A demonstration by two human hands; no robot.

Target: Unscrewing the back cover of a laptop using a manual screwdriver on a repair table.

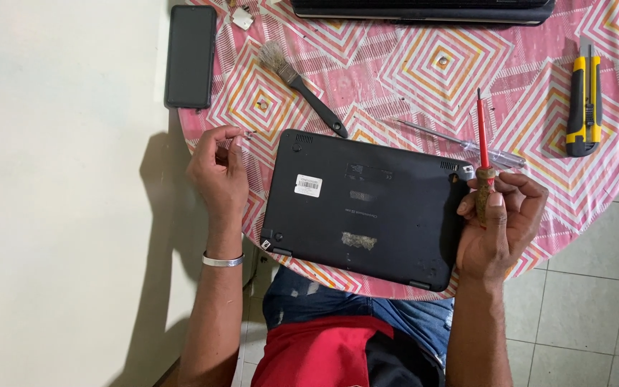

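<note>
From the head view, the right hand (501, 222) holds a red screwdriver (482, 136) upright, fingers closed around its handle, beside the laptop (367, 208) lying upside down on the counter (410, 72). The left hand (218, 168) pinches something tiny, perhaps a screw, near the laptop's left edge.

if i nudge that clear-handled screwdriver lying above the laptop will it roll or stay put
The clear-handled screwdriver looks round and slim, so it would probably roll sideways across the tablecloth if nudged. It lies close to the laptop, whose edge might stop it. It looks stiff and light, likely easy to lift.
</note>
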